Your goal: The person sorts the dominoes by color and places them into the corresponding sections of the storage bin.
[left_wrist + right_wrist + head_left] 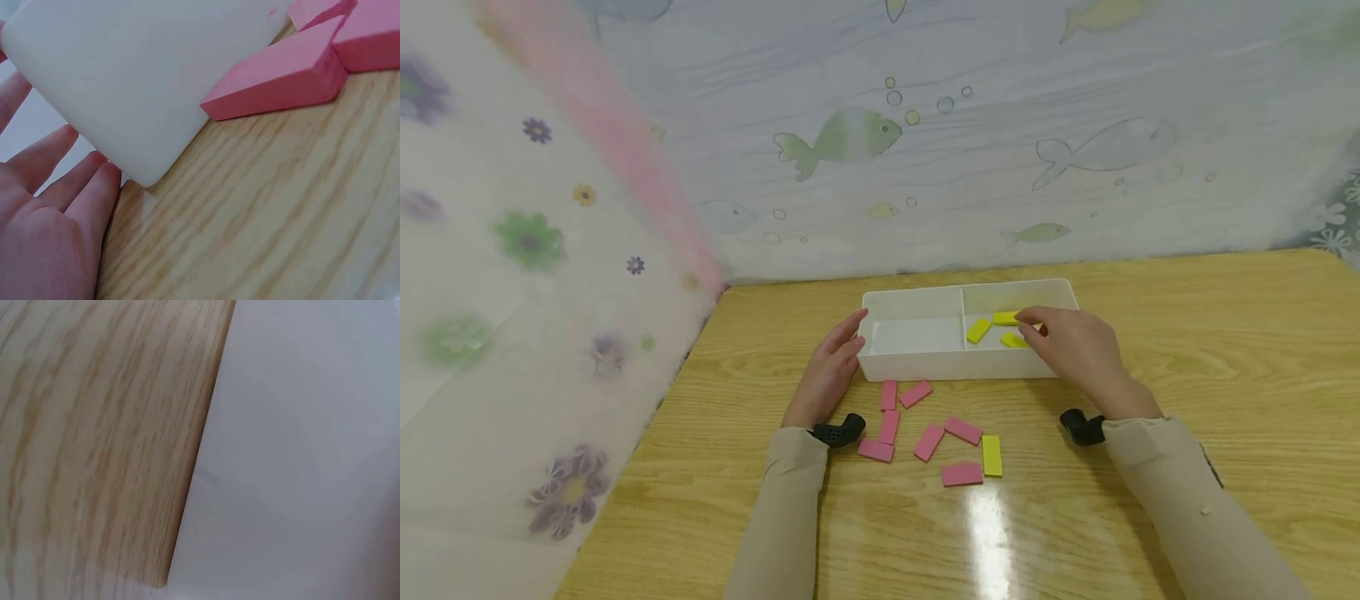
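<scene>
A white two-compartment tray (925,365) stands on the wooden table. Its left compartment is bare; the right one holds three yellow blocks. My right hand (1036,323) reaches into the right compartment, its fingertips pinching the end of one yellow block (1004,317); another yellow block (978,330) lies beside it. My left hand (844,343) rests with straight fingers against the tray's left end. In the left wrist view, the left hand (56,206) lies open beside the tray corner (125,94). The right wrist view shows only the tray wall (300,456) and wood.
Several pink blocks (928,442) lie scattered on the table (1225,350) in front of the tray, with one yellow block (992,455) among them. A pink block (275,81) lies close to the tray corner. Patterned curtains close off the back and left sides.
</scene>
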Motion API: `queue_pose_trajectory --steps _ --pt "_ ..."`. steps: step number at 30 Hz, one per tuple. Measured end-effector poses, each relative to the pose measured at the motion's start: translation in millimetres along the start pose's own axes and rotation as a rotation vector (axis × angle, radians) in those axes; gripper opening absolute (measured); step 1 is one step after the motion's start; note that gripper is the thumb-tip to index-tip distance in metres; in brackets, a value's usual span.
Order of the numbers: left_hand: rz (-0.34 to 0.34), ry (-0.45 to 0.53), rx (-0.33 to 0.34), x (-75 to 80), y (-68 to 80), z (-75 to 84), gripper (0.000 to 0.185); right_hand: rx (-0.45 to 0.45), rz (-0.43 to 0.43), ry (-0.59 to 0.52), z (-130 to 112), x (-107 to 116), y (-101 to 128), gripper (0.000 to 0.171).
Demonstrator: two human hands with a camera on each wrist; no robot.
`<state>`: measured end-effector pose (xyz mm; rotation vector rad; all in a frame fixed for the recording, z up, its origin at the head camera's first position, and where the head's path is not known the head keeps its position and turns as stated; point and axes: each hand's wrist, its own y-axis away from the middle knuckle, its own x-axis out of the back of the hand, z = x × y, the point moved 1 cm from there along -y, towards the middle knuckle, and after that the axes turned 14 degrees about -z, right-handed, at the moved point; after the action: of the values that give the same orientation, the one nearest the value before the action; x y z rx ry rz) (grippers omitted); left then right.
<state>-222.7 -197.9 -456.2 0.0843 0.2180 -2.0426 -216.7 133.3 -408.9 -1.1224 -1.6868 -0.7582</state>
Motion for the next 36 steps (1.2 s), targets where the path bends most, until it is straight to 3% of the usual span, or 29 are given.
queue_pose_trajectory --steps 8,17,23,32,36 --pt "-0.009 0.006 -0.003 2.2 -0.9 1.1 0.046 0.056 -0.032 -0.042 2.3 1.4 -0.1 0.030" --pt "-0.001 0.005 0.002 2.8 1.0 2.4 0.044 0.094 -0.052 -0.218 3.9 5.2 0.7 0.033" --pt "-0.008 -0.010 -0.002 0.5 -0.3 -0.1 0.042 0.102 -0.009 -0.354 2.7 8.3 3.9 0.031" --pt "-0.005 -0.009 0.000 0.9 -1.4 1.1 0.041 0.130 0.047 -0.342 -9.0 13.1 5.8 0.025" --pt "-0.004 -0.011 0.010 1.2 -0.7 0.5 0.042 0.159 -0.013 -0.332 -14.5 15.4 7.6 0.025"
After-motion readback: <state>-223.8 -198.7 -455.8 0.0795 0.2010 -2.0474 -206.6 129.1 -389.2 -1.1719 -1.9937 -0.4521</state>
